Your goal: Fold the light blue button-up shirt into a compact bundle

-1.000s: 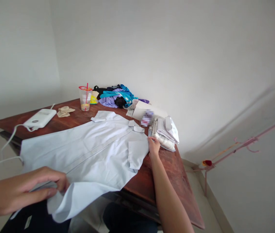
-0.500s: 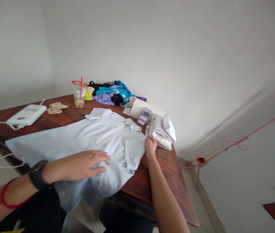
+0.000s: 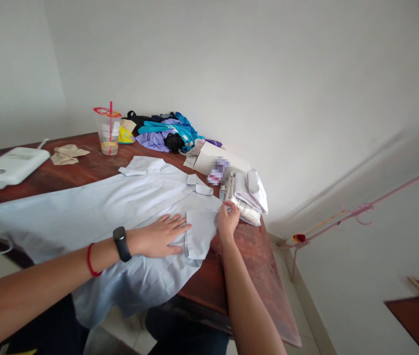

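Note:
A white short-sleeved shirt (image 3: 121,207) lies spread across the dark red wooden table (image 3: 246,276), its lower part hanging over the near edge. My left hand (image 3: 163,236) rests flat on the shirt beside the near sleeve, fingers spread and holding nothing. At the shoulder by the collar, my right hand (image 3: 227,219) pinches the edge of the shirt between thumb and fingers. Folded white clothes (image 3: 248,197) are stacked just beyond my right hand.
Along the back are a plastic cup with a red straw (image 3: 109,130), a pile of coloured clothes (image 3: 168,132) and a white box (image 3: 209,155). A white power bank (image 3: 12,166) and a beige cloth (image 3: 68,154) lie left. A pink rack (image 3: 353,212) stands right.
My left hand has slid right and up toward the sleeve, and its fingers have spread flat. My right hand still pinches the shoulder. The view has shifted slightly.

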`<act>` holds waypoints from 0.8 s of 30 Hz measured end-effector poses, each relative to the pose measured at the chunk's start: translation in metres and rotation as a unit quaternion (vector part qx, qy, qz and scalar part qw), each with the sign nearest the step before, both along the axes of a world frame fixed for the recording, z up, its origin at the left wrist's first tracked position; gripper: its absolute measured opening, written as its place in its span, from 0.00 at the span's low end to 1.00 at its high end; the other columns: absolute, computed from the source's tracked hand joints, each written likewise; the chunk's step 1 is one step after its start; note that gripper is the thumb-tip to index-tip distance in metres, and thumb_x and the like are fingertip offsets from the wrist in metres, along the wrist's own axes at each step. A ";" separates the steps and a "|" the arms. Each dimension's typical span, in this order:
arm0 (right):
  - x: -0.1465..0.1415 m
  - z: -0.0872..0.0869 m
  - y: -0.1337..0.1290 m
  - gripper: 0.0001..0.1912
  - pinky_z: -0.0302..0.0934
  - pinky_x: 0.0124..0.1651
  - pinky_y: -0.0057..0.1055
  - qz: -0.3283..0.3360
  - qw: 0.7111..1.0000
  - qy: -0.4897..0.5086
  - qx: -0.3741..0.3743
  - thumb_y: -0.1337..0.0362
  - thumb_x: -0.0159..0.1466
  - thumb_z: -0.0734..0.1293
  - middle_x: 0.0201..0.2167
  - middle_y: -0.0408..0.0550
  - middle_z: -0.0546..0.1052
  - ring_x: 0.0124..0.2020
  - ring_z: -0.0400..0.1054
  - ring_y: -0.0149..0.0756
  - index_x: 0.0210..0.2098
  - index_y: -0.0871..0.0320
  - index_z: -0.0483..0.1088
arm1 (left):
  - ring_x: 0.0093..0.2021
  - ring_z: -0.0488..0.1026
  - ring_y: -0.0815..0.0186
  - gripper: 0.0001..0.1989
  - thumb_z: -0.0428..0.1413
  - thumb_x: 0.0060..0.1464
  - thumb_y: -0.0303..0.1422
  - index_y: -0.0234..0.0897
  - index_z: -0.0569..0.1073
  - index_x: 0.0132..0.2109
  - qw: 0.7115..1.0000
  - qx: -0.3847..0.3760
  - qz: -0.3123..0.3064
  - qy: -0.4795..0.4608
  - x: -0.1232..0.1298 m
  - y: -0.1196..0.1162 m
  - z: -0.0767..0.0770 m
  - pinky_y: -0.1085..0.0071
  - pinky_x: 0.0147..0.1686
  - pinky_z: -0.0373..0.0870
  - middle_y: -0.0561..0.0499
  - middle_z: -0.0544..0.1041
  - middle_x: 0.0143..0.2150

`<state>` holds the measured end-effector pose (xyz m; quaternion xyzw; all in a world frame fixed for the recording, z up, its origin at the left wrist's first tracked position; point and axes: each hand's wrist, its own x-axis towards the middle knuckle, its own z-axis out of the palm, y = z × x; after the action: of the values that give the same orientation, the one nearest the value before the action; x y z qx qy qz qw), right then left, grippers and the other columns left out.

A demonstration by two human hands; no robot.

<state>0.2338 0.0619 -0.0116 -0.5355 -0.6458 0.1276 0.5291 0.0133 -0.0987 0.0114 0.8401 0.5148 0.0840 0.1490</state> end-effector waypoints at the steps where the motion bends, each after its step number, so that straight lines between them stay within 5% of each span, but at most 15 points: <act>1: -0.002 0.005 -0.004 0.15 0.60 0.54 0.42 -0.018 1.000 -0.005 0.021 0.62 0.60 0.60 0.41 0.55 0.73 0.45 0.67 0.47 0.40 0.59 0.75 | 0.75 0.45 0.45 0.35 0.53 0.67 0.46 0.38 0.55 0.74 1.000 0.013 0.006 -0.001 0.002 -0.001 -0.002 0.45 0.70 0.46 0.38 0.50 0.76; 3: -0.006 0.014 -0.012 0.13 0.59 0.56 0.42 -0.017 0.998 -0.011 0.061 0.64 0.61 0.60 0.41 0.55 0.74 0.47 0.67 0.47 0.38 0.58 0.75 | 0.75 0.47 0.46 0.33 0.52 0.67 0.47 0.41 0.57 0.73 0.999 0.047 0.019 -0.008 0.005 -0.004 -0.006 0.45 0.70 0.45 0.39 0.52 0.75; 8: -0.015 0.022 -0.022 0.11 0.62 0.53 0.40 0.116 0.985 -0.073 0.107 0.65 0.65 0.60 0.38 0.51 0.79 0.44 0.70 0.44 0.38 0.58 0.74 | 0.75 0.50 0.49 0.32 0.55 0.67 0.44 0.44 0.58 0.72 0.996 0.088 0.028 -0.015 0.008 -0.007 -0.011 0.47 0.70 0.46 0.44 0.57 0.74; 12: -0.018 0.024 -0.026 0.12 0.62 0.54 0.40 0.137 0.978 -0.093 0.128 0.64 0.66 0.61 0.38 0.51 0.80 0.45 0.71 0.44 0.39 0.58 0.76 | 0.75 0.50 0.51 0.33 0.55 0.66 0.41 0.42 0.55 0.73 0.995 0.093 0.014 -0.021 0.008 -0.008 -0.012 0.47 0.70 0.45 0.45 0.53 0.76; 20: -0.024 0.020 -0.029 0.18 0.66 0.47 0.34 0.285 0.957 -0.051 -0.031 0.52 0.70 0.61 0.40 0.50 0.82 0.43 0.75 0.41 0.43 0.57 0.78 | 0.75 0.52 0.59 0.30 0.47 0.70 0.31 0.38 0.51 0.75 0.986 0.127 -0.093 -0.059 0.011 -0.012 -0.006 0.58 0.70 0.49 0.44 0.46 0.77; 24: -0.025 0.019 -0.030 0.23 0.63 0.42 0.32 0.306 0.946 -0.080 -0.072 0.48 0.72 0.59 0.32 0.47 0.81 0.36 0.75 0.39 0.39 0.57 0.78 | 0.73 0.56 0.58 0.30 0.49 0.67 0.29 0.40 0.55 0.74 0.981 0.128 -0.121 -0.082 0.012 -0.015 0.001 0.62 0.69 0.51 0.46 0.43 0.78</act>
<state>0.2085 0.0316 0.0070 -0.3574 -0.8079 0.2858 0.3714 0.0253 -0.1133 0.0120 0.8985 0.3805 0.1992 0.0908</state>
